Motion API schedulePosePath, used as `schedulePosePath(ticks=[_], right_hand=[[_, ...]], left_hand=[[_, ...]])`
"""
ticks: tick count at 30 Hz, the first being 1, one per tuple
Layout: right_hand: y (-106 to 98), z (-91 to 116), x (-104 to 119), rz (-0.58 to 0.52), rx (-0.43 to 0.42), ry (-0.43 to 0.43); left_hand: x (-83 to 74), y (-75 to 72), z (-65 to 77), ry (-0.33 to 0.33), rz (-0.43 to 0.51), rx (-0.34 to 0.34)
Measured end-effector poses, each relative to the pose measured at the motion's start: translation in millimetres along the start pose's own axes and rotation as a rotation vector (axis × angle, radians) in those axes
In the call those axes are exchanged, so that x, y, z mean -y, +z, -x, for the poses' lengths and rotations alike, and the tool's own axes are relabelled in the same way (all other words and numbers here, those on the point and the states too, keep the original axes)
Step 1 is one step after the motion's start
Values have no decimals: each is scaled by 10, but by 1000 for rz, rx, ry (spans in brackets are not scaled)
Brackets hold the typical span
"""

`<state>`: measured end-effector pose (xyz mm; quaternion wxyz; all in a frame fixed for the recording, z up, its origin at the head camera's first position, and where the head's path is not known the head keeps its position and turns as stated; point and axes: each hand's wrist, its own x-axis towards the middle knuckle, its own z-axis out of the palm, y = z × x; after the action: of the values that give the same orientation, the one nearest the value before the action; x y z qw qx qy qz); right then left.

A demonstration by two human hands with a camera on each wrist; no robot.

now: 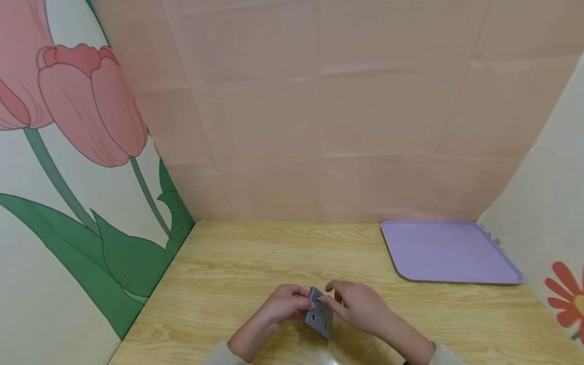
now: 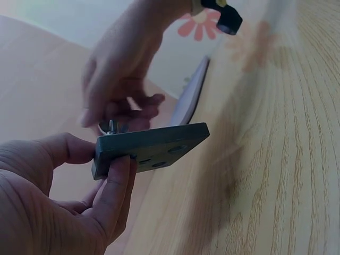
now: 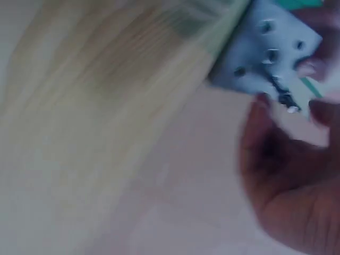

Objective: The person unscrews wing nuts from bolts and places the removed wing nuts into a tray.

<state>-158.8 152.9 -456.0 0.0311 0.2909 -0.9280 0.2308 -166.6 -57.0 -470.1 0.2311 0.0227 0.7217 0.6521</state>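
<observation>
Low in the middle of the head view, my left hand [image 1: 287,306] pinches a grey plate [image 1: 321,324] by its edge, thumb on one face and fingers on the other. Several round holes go through the tilted plate, which is held above the table. A thin metal bolt [image 3: 284,95] sticks out near one corner. My right hand [image 1: 362,306] is beside that bolt, its thumb near the shank and its index finger bent and apart from the thumb. Blur in both wrist views hides whether the right fingertips touch the bolt.
A lilac tray [image 1: 451,252] lies at the right back of the wood-grain table [image 1: 246,253]. Behind the table hangs a pinkish sheet [image 1: 319,111]. Walls with painted flowers stand at the left and right.
</observation>
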Motion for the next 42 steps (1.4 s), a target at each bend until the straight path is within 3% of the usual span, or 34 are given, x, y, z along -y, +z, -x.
schedulePosePath(ticks=[3, 6, 8, 12, 18, 20, 23, 26, 28, 32, 35, 37, 39, 42], right_hand=[[-63, -27, -26, -433, 165, 260], [-77, -42, -78, -703, 260, 431], [-59, -50, -90, -765, 281, 473], [-17, -63, -58, -774, 289, 481], [-13, -65, -3, -738, 299, 439], [-21, -58, 0, -651, 283, 379], [-21, -46, -2, -361, 200, 162], [-10, -35, -13, 54, 31, -115], [-2, -30, -29, 260, -84, -253], [13, -34, -62, 473, -215, -422], [15, -35, -71, 533, -256, -480], [15, -28, -72, 500, -248, -466], [12, -23, -70, 376, -180, -385], [-9, -29, -60, 30, -39, -152]], left_hand=[[12, 5, -14, 5, 9, -13], [19, 9, -23, 12, 25, -20], [17, 9, -22, 14, 34, -20], [21, 7, -19, 14, 33, -17], [18, 4, -8, 5, 22, -1], [16, 1, -2, 1, 21, 3], [12, -2, 1, 3, 25, 6], [4, -6, 0, 9, 34, 3], [0, -7, -2, 12, 40, -1], [1, -7, -6, 15, 46, -5], [9, -8, -8, 22, 41, -4], [14, -10, -9, 26, 38, -3], [17, -14, -9, 27, 37, -2], [16, -15, -7, 28, 37, -2]])
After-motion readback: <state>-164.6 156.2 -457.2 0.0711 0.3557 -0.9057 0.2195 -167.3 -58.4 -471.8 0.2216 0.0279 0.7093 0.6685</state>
